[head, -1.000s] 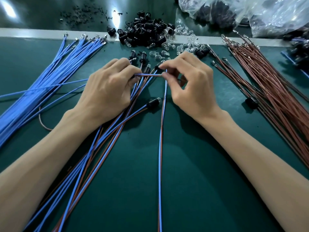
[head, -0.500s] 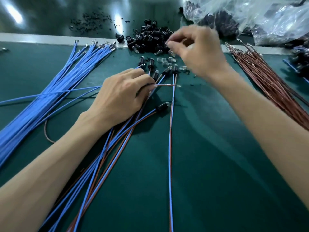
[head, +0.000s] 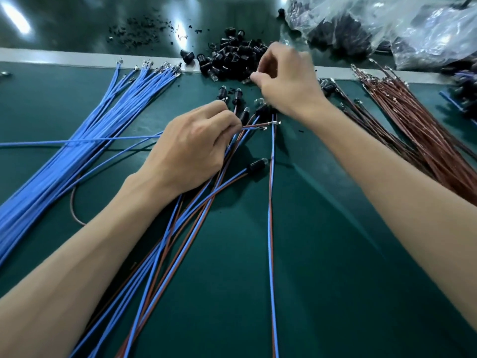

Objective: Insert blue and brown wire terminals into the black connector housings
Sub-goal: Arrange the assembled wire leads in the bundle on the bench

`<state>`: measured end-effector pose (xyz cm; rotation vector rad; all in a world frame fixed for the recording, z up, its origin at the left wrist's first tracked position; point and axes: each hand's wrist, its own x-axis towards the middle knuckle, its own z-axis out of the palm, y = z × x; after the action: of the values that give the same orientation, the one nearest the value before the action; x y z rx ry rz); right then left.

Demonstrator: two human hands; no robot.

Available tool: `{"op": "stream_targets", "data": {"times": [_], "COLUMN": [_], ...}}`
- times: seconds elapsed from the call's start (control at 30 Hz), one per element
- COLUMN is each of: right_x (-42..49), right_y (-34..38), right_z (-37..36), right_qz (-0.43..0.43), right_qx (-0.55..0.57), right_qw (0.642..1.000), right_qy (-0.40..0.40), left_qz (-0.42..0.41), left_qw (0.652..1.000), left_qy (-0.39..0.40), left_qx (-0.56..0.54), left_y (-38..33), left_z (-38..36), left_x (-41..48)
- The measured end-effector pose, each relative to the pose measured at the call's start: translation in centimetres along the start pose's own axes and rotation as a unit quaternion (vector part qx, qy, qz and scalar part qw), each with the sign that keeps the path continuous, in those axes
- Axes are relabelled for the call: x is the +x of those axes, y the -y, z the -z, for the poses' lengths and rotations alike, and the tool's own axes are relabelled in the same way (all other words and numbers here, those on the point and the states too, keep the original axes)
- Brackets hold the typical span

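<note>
left hand (head: 196, 146) pinching wire pair (head: 254, 126), presenting terminals (head: 276, 123) for insertion | right hand (head: 286, 86) hovering over housing pile (head: 232, 56), likely picking one; fingers (head: 263, 64) blurred, cannot tell

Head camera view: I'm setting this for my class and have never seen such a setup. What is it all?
No machine: a person's bare hands, filmed by a camera worn on the head, looking down. On the green mat lie blue wires at left, brown wires at right, black connector housings at the back. The left hand pinches a blue and brown wire pair, terminals bare. The right hand curls its fingers at the housings; blur hides whether they hold one.
</note>
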<state>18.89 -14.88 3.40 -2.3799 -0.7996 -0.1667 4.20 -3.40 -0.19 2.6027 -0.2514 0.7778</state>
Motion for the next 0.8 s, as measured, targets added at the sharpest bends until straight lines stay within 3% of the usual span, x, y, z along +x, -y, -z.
{"op": "stream_targets", "data": {"times": [0.07,0.2,0.33,0.8], "right_x": [-2.3,-7.5,-9.4,-10.2], "right_y": [-0.5,-2.6,-2.7,-0.8], "right_z": [1.1,2.5,2.0,0.9], "right_qz": [0.027,0.009,0.021,0.039], "right_qx": [0.094,0.244,0.338,0.299], "right_qw": [0.995,0.969,0.939,0.953], "right_qy": [-0.023,0.051,0.055,0.015], "left_qz": [0.005,0.014,0.022,-0.018], "left_qw": [1.0,1.0,1.0,0.999], "left_qy": [0.003,0.0,0.006,-0.002], "left_qx": [-0.011,-0.018,-0.015,-0.049], "left_y": [0.0,0.0,-0.1,-0.6], "left_z": [0.0,0.1,0.0,-0.1], "left_x": [0.0,0.1,0.0,-0.1]}}
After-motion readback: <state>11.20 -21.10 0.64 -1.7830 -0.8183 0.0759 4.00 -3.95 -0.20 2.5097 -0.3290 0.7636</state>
